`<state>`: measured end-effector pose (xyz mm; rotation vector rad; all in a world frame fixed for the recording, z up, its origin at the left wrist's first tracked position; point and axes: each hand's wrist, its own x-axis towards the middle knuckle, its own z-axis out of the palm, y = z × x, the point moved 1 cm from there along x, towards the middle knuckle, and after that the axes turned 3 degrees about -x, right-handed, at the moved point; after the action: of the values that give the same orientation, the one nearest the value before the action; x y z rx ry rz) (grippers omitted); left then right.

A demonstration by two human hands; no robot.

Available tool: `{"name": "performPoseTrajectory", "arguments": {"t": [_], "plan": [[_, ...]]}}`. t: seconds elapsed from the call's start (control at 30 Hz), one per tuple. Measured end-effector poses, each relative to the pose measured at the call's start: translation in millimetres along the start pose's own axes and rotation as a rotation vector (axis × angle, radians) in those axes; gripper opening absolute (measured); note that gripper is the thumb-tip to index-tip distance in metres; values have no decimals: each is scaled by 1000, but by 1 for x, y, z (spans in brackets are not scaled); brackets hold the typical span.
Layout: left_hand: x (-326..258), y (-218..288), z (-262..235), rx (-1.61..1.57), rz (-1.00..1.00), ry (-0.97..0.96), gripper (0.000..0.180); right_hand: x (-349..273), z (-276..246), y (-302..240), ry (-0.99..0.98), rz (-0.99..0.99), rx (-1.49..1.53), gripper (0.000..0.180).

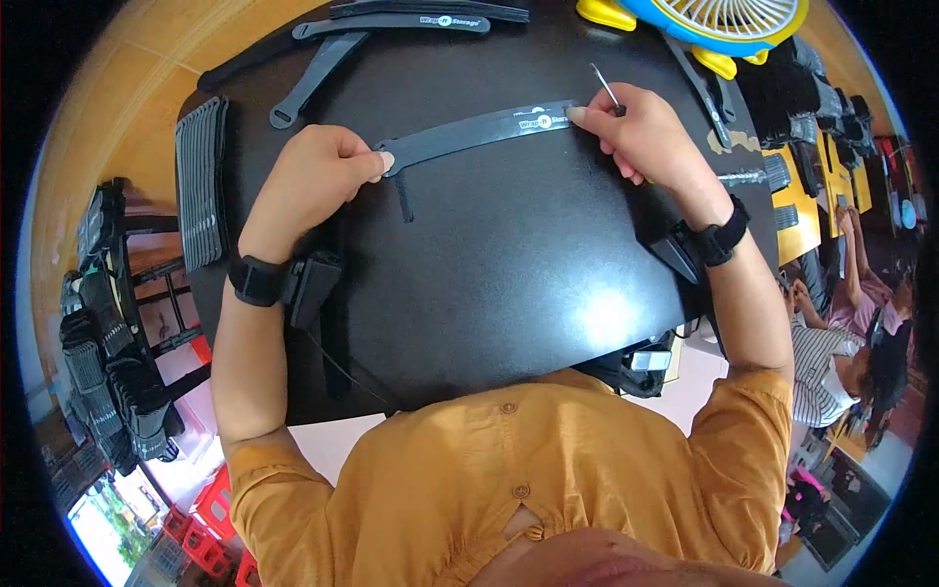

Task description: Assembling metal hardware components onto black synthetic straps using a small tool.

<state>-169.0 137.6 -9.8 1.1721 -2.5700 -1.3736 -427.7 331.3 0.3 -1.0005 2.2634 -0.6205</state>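
Observation:
A dark grey strap [460,140] with pale printing is held stretched out sideways above the black table [489,254]. My left hand [318,176] pinches its left end between thumb and fingertips. At the other end, my right hand [650,137] grips the strap with thumb and fingers. The same right hand also has a thin metal-tipped tool [605,86] in it, tip pointing up and away; its exact kind is hidden by the fingers. A short dark strip [404,199] lies below the strap's left end.
A stack of straps [201,184] lies at the table's left edge. More straps [391,25] lie along the far edge. A blue and yellow fan [729,44] stands at the far right. Other people [831,362] sit beyond the right side.

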Motion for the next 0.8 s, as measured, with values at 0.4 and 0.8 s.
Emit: {"name": "performPoseTrajectory", "arguments": {"t": [0.4, 0.8], "plan": [[-69, 6, -30, 12, 163, 217, 35, -40, -28, 27, 18, -9, 311, 22], [-178, -22, 35, 283, -77, 265, 48, -145, 63, -8, -467, -180, 432, 20]]}}
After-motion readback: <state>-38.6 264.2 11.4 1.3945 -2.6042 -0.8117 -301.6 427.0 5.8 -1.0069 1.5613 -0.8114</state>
